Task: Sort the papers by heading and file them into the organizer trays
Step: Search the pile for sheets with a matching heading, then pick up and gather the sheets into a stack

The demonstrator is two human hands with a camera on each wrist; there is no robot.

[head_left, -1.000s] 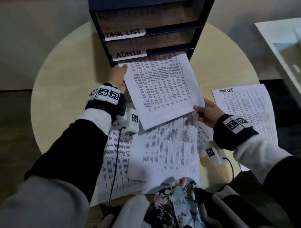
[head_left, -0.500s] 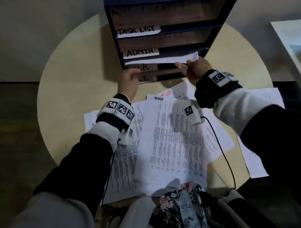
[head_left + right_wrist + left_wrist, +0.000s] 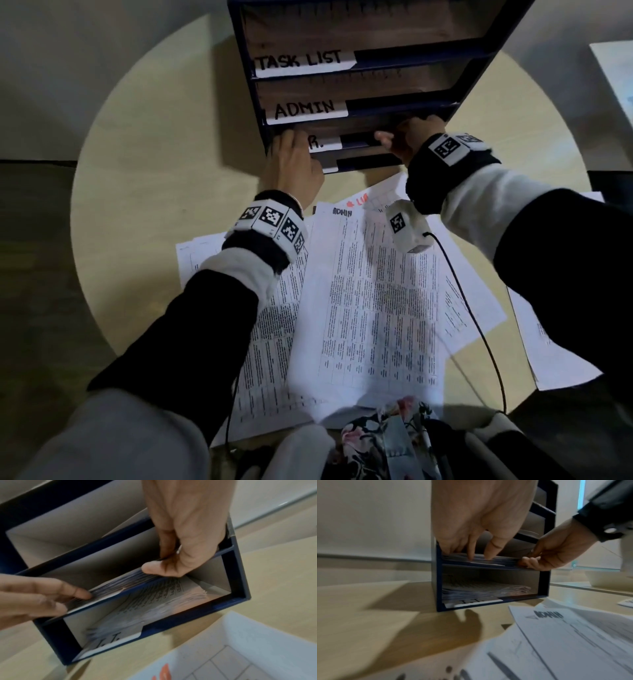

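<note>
A dark blue organizer stands at the table's far side, its trays labelled TASK LIST, ADMIN, one ending in R., and I.T. My left hand has straight fingers touching the front edge of the paper stack in the third tray. My right hand pinches that stack's right end between thumb and fingers. The bottom I.T. tray holds another stack. Loose printed sheets lie near me, the top one headed ADMIN.
The round wooden table has bare room left of the organizer. A sheet with a red heading lies under my right wrist, another sheet at the right. Floral cloth sits at the near edge.
A second ago both hands held a sheet in front of the organizer. It slid into the third tray, and both hands now sit at that tray's mouth.
</note>
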